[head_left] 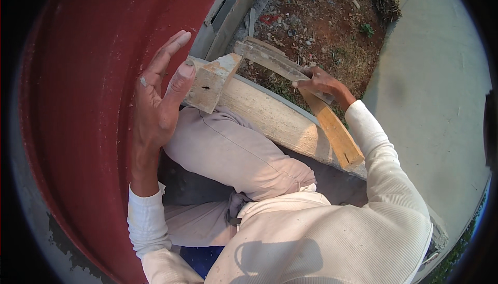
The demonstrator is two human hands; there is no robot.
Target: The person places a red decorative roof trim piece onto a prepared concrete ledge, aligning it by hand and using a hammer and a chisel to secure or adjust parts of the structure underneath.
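Observation:
My left hand (161, 97) is raised beside the red wall, its fingers stretched out and the thumb apart; it holds nothing. Just right of its thumb is a pale, worn wooden block (207, 88) with a dark mark on its face. My right hand (319, 84) is closed round the right end of a greyish wooden plank (272, 62), which slants up and left toward the block. Below that hand a yellowish wooden piece (334, 128) slants down toward my right forearm. Whether these wooden parts are joined, I cannot tell.
A rough, pale ledge (270, 113) runs diagonally beside my bent leg (233, 144). The curved red wall (78, 108) stands on the left. Beyond the ledge lies reddish soil (332, 30) with rubble, and a grey wall (430, 87) rises on the right.

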